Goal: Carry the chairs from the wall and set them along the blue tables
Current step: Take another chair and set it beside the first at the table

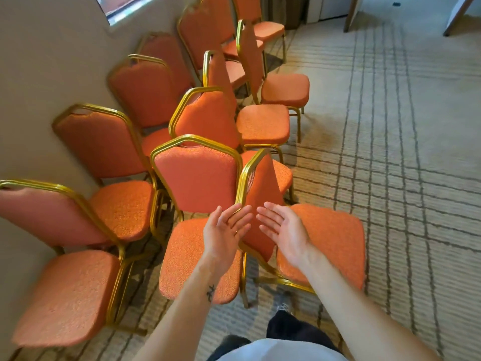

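Observation:
Several orange padded chairs with gold metal frames crowd along the beige wall (46, 61) in two loose rows. The nearest chair (330, 238) is turned sideways, and its backrest edge (260, 194) rises right in front of me. My left hand (225, 230) is open, palm up, fingertips at the gold frame of that backrest. My right hand (282, 230) is open on the other side of the backrest, just above the seat. Neither hand grips anything. No blue table is in view.
Another chair (195, 178) stands just left of the nearest one, facing me. Beige carpet with dark grid lines (390, 126) spreads to the right. Wooden legs (350, 14) of some furniture show at the top right. My dark trousers and shoe (283, 308) are below.

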